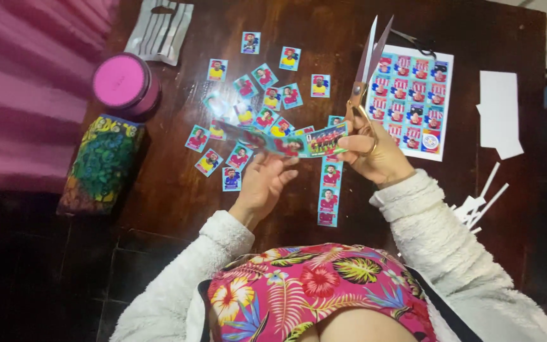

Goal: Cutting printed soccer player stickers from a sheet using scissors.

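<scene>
Strip of stickers was held up over the dark wooden table, stretched roughly level between both hands, its left part blurred. Left hand sat under the strip's middle, palm up, fingers loosely curled, fingertips touching its lower edge; whether it pinched the strip or only propped it could not be told. Right hand closed on the strip's right end with the thumb on top. The same hand carried the scissors, fingers through the handles, blades parted and pointing up and away from the person, not touching the strip.

A second strip lay flat on the table below the hands, running toward the person. Loose cut stickers were scattered across the table beyond and left of the hands. An uncut sticker sheet lay to the right, just behind the scissors. White paper offcuts lay at the far right, thin slivers nearer the right sleeve. At left stood a pink round container, a multicoloured patterned case beside it, and a grey foil packet at the far edge.
</scene>
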